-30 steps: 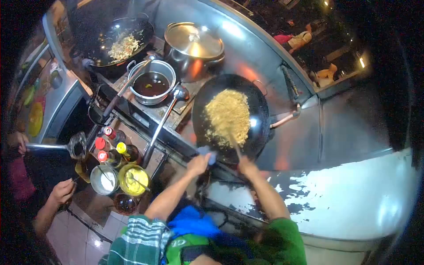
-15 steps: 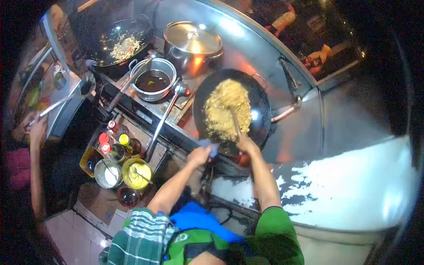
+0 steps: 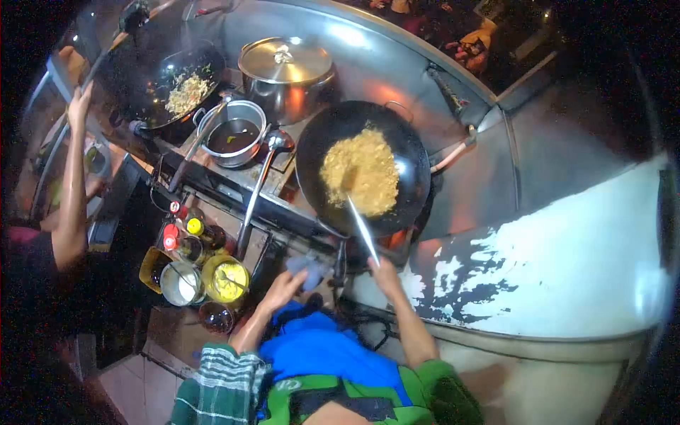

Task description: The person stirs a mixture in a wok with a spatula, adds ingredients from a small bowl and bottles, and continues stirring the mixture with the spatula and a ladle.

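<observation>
My right hand (image 3: 384,278) is closed round the handle of a long metal spatula (image 3: 363,228). The spatula's far end rests in yellow-brown food (image 3: 368,170) that lies in a large black wok (image 3: 412,202). Lower left of the wok, my left hand (image 3: 285,285) is closed on a bluish-grey cloth (image 3: 309,269), apart from the wok.
Left of the wok are a lidded steel pot (image 3: 283,95), a pot of dark liquid (image 3: 253,115), a ladle (image 3: 256,195) and a second wok (image 3: 134,113). Bottles and a yellow-filled container (image 3: 230,280) stand lower left. A co-worker's arm (image 3: 71,184) is at far left.
My left hand has drawn the cloth back from the wok's rim. My right hand has moved down, nearer my body, showing more spatula handle. The co-worker's arm has risen.
</observation>
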`<state>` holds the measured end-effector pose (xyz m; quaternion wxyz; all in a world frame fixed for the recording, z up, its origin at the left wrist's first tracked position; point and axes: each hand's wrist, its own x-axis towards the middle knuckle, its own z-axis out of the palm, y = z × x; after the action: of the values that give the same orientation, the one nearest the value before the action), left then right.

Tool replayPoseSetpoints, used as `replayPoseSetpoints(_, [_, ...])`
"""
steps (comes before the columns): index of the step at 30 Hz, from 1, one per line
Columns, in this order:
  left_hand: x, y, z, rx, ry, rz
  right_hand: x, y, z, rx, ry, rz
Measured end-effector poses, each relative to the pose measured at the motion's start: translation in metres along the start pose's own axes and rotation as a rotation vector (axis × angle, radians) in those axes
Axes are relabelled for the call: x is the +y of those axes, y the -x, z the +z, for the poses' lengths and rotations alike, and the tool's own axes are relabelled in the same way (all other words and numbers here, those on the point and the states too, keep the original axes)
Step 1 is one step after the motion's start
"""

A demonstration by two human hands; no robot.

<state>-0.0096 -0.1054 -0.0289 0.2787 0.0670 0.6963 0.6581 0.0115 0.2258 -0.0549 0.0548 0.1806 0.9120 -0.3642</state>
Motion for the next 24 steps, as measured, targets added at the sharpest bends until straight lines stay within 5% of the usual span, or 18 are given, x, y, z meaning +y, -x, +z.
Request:
replayPoseSetpoints(4, [0.003, 0.01, 0.002, 0.075, 0.03, -0.032, -0.08, -0.033, -0.099, -0.19, 0.129, -0.223])
replayPoseSetpoints(6, [-0.001, 0.009, -0.005, 0.034, 0.032, -0.143, -0.135, -0.053, -0.166, -0.355, 0.241, -0.121])
replayPoseSetpoints(8, [0.023, 0.017, -0.009, 0.042, 0.13, -0.218, -0.192, -0.059, -0.226, -0.405, 0.483, -0.393])
replayPoseSetpoints(10, [0.023, 0.02, -0.014, 0.105, 0.111, -0.175, -0.262, -0.048, -0.255, -0.609, 0.569, -0.102])
replayPoseSetpoints(13, [0.007, 0.014, -0.016, 0.157, 0.166, -0.012, -0.224, -0.115, -0.213, -0.69, 0.572, -0.166])
replayPoseSetpoints(14, [0.002, 0.015, -0.016, 0.146, 0.205, -0.027, -0.184, -0.148, -0.19, -0.496, 0.605, -0.426])
replayPoseSetpoints(16, [0.007, 0.019, -0.018, 0.144, 0.151, -0.008, -0.211, -0.132, -0.19, -0.362, 0.709, -0.362])
replayPoseSetpoints(20, [0.015, 0.039, -0.024, 0.12, 0.231, -0.104, -0.281, -0.076, -0.259, -0.465, 0.917, -0.359])
replayPoseSetpoints(22, [0.004, 0.036, -0.025, 0.141, 0.173, -0.061, -0.299, -0.059, -0.259, -0.591, 0.879, -0.091])
replayPoseSetpoints(24, [0.003, 0.033, -0.023, 0.136, 0.152, -0.052, -0.23, -0.112, -0.226, -0.456, 0.804, -0.192])
